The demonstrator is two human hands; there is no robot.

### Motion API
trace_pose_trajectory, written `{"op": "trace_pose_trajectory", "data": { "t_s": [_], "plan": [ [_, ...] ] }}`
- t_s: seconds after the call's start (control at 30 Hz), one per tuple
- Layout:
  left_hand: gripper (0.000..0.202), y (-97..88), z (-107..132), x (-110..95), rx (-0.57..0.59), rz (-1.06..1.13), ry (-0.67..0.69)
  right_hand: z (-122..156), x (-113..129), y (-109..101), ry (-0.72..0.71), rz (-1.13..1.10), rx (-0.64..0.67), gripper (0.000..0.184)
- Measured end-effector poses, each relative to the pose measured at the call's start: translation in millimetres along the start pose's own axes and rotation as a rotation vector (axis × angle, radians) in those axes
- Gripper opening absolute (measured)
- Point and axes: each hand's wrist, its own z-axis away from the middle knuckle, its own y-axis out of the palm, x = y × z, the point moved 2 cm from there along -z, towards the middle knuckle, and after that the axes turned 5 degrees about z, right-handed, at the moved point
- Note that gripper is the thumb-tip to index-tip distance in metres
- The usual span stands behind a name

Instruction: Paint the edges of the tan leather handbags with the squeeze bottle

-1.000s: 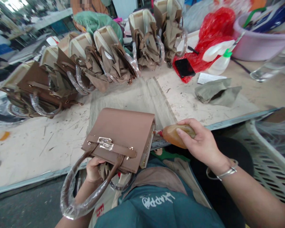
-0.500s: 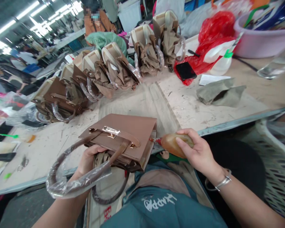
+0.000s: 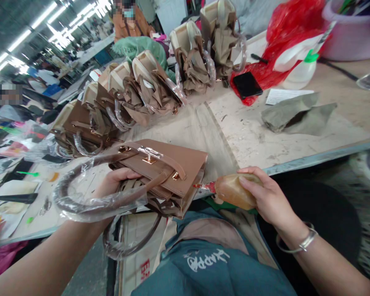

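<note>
Left hand (image 3: 123, 176) gripped the brown leather-look handbag (image 3: 189, 161) by the pale tabletop's near edge (image 3: 311, 156), right hand (image 3: 267, 193) the amber plastic bottle (image 3: 234, 191); remotely, I feared oversqueezing could cause drips.

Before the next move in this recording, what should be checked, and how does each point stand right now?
1. Left hand has hold of the handbag: ok, though most of its fingers are hidden.
2. Right hand has hold of the squeeze bottle: ok.
3. Red tip points at the handbag's open side edge: ok.
4. Red tip touches that edge: cannot tell from this angle.
5. Plastic wrap covers the whole upper handle: not ok, bare brown shows near the handbag.
6. Phone sits apart from the handbag: ok, farther back on red plastic.
</note>
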Motion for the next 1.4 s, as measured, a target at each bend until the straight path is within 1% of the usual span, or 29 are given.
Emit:
{"op": "trace_pose_trajectory", "data": {
  "t_s": [0.07,0.1,0.23,0.3,0.33,0.4,0.5,0.53,0.57,0.67,0.73,0.83,0.9,1.0,1.07,1.13,1.17,1.23,1.3,1.37,1.4],
  "plan": [
    [0.023,0.6,-1.3,-0.5,-0.036,-0.016,0.001,-0.4,-7.7,3.0,0.071,-0.044,0.034,0.029],
    [0.023,0.7,-1.9,-1.1,-0.052,-0.02,0.001,-1.2,-10.4,3.8,0.098,-0.045,0.029,0.029],
    [0.024,-0.9,-3.2,-7.0,-0.126,-0.054,-0.051,-6.8,-10.5,1.3,0.11,0.071,-0.106,0.028],
    [0.024,0.4,-2.9,-11.0,-0.163,-0.1,-0.115,-8.8,-6.7,-0.2,0.101,0.116,-0.13,0.028],
    [0.026,2.8,-2.8,-13.1,-0.163,-0.122,-0.141,-9.4,-4.5,-0.6,0.091,0.131,-0.126,0.027],
    [0.032,12.3,-3.9,-17.7,-0.114,-0.142,-0.132,-10.2,-0.3,-0.9,0.058,0.165,-0.102,0.026],
    [0.029,33.8,-10.3,-26.4,0.022,-0.079,0.008,-11.7,6.0,-1.5,-0.05,0.246,-0.067,0.023],
    [0.026,41.3,-13.5,-29.3,0.048,-0.062,0.023,-12.3,8.5,-1.6,-0.103,0.28,-0.05,0.022],
    [0.024,48.5,-17.2,-32.0,0.063,-0.056,0.011,-12.8,11.0,-1.6,-0.158,0.312,-0.031,0.022],
    [0.024,69.7,-28.5,-39.7,0.106,-0.085,-0.107,-13.5,18.7,-1.3,-0.291,0.389,0.028,0.019],
    [0.027,83.9,-35.3,-43.9,0.187,-0.098,-0.158,-12.4,22.7,-1.0,-0.363,0.424,0.038,0.017],
    [0.036,102.2,-46.3,-46.7,0.337,-0.129,-0.16,-8.4,24.2,-0.7,-0.451,0.462,0.029,0.017],
    [0.04,110.6,-55.4,-46.1,0.381,-0.169,-0.151,-4.9,21.6,-0.7,-0.499,0.48,0.036,0.018],
    [0.033,118.9,-68.8,-43.7,0.37,-0.24,-0.196,-0.6,15.9,-3.2,-0.58,0.492,0.013,0.02],
    [0.027,123.5,-74.3,-43.3,0.391,-0.226,-0.222,1.3,13.1,-6.5,-0.629,0.488,-0.036,0.021],
    [0.026,126.3,-76.6,-43.9,0.418,-0.196,-0.225,2.5,11.5,-9.7,-0.649,0.468,-0.079,0.022],
    [0.027,126.4,-77.0,-44.1,0.413,-0.202,-0.227,3.0,11.0,-10.8,-0.648,0.45,-0.092,0.023],
    [0.033,124.7,-77.8,-44.2,0.377,-0.237,-0.229,4.0,10.0,-11.1,-0.626,0.408,-0.076,0.023],
    [0.038,122.4,-78.7,-43.6,0.358,-0.262,-0.229,4.8,9.4,-9.0,-0.608,0.385,-0.014,0.022],
    [0.039,121.1,-80.0,-42.9,0.352,-0.259,-0.214,5.3,9.7,-6.5,-0.618,0.401,0.042,0.022],
    [0.038,120.9,-80.7,-42.5,0.348,-0.254,-0.206,5.3,10.2,-6.1,-0.633,0.418,0.044,0.022]
  ]
}}
